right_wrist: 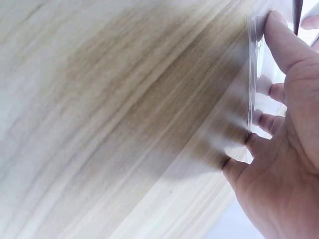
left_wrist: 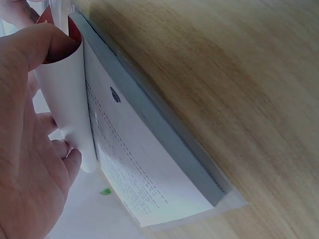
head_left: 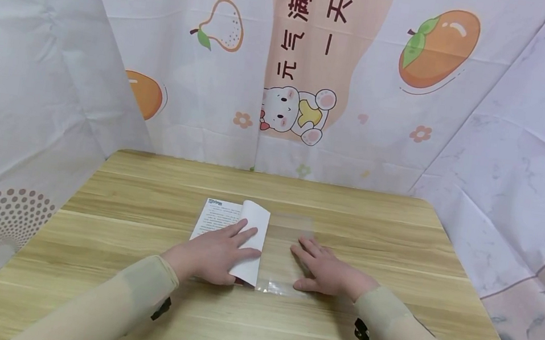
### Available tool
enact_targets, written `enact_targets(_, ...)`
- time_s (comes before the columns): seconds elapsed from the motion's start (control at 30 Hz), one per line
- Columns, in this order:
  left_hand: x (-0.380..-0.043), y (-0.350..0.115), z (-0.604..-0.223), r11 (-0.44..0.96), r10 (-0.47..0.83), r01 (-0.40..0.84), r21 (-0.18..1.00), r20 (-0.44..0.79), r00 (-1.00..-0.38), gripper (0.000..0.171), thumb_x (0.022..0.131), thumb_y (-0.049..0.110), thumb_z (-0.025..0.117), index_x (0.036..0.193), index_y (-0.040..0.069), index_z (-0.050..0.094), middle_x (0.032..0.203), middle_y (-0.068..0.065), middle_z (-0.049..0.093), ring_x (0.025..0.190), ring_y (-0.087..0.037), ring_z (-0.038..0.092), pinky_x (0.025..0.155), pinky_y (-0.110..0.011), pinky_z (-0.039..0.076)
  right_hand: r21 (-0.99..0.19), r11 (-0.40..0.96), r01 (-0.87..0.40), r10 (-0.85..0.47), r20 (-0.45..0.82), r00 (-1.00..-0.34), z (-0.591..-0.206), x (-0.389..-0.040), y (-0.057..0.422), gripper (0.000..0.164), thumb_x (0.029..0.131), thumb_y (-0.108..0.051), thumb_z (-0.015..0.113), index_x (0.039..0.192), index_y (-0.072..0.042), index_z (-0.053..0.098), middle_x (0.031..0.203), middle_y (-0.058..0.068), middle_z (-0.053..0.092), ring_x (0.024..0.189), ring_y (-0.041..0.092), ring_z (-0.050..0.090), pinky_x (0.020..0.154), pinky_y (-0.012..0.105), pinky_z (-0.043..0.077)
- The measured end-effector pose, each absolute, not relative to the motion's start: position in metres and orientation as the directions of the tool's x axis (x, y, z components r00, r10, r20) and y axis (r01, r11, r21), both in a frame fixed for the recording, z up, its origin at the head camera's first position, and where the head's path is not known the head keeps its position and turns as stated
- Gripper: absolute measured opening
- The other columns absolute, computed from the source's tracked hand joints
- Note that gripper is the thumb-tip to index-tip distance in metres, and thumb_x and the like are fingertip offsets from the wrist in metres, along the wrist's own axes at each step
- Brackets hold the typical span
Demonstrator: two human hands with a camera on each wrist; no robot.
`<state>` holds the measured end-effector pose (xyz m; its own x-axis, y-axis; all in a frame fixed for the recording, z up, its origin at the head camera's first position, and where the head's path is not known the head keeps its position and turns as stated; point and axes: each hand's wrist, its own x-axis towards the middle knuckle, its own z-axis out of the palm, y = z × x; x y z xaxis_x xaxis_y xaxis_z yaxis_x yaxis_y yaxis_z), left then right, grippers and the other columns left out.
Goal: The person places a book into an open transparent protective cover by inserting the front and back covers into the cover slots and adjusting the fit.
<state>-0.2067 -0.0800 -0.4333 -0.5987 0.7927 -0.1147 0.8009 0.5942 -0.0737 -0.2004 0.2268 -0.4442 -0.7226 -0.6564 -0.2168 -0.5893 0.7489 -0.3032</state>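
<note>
Two hands are resting apart before you: your left hand (head_left: pixel 212 254) is pinching the white flap (left_wrist: pixel 65 99) of the book (head_left: pixel 217 218), its thumb tucked into the curled near end, where red is showing, and its fingers lying over the top. The book is sitting just left of midway between the left and right edges of the surface (head_left: pixel 369 217), well apart from the far edge. Your right hand (head_left: pixel 329 270) is touching the clear plastic sheet (head_left: pixel 277 254) with spread fingers, right of the flap.
</note>
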Motion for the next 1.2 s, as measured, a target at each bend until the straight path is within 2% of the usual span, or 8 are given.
enact_targets(0.27,-0.2051,-0.0794,-0.4306,0.591,0.794,0.804,-0.065,-0.124,-0.595,0.064,0.083,0.041,0.064,0.143,0.030,0.044,0.156,-0.014,0.024,0.142,-0.038,0.014,0.108,-0.045,0.035,-0.306,0.740,-0.600,-0.666,-0.203,-0.718,-0.4441,-0.1998,0.2271,0.080,0.093,-0.048,0.059,0.150,-0.004,0.024,0.157,0.024,0.012,0.142,0.042,0.008,0.109,0.062,0.021)
enact_targets(0.6,-0.2048,-0.0777,-0.4312,0.581,0.795,0.807,-0.102,-0.139,-0.590,0.063,0.084,0.044,0.061,0.143,0.030,0.043,0.157,-0.013,0.023,0.142,-0.038,0.013,0.110,-0.043,0.032,-0.320,0.734,-0.600,-0.671,-0.198,-0.715,-0.4425,-0.1984,0.2275,0.080,0.093,-0.046,0.059,0.150,-0.002,0.024,0.156,0.026,0.012,0.141,0.044,0.009,0.109,0.064,0.021)
enact_targets(0.9,-0.2020,-0.0770,-0.4300,0.602,0.786,0.798,-0.039,-0.148,-0.600,0.071,0.086,0.072,0.048,0.144,0.031,0.043,0.158,-0.012,0.020,0.143,-0.037,0.009,0.108,-0.048,0.035,-0.319,0.726,-0.610,-0.677,-0.176,-0.714,-0.4490,-0.2001,0.2301,0.081,0.093,-0.047,0.060,0.151,-0.003,0.022,0.157,0.025,0.011,0.141,0.044,0.008,0.108,0.064,0.021)
enact_targets(1.2,-0.2017,-0.0754,-0.4301,0.609,0.781,0.793,-0.029,-0.158,-0.605,0.071,0.087,0.074,0.042,0.144,0.031,0.042,0.159,-0.012,0.018,0.143,-0.036,0.008,0.109,-0.048,0.033,-0.354,0.697,-0.624,-0.701,-0.151,-0.697,-0.4444,-0.1983,0.2291,0.080,0.094,-0.046,0.058,0.149,0.001,0.024,0.154,0.030,0.013,0.139,0.049,0.009,0.105,0.069,0.021)
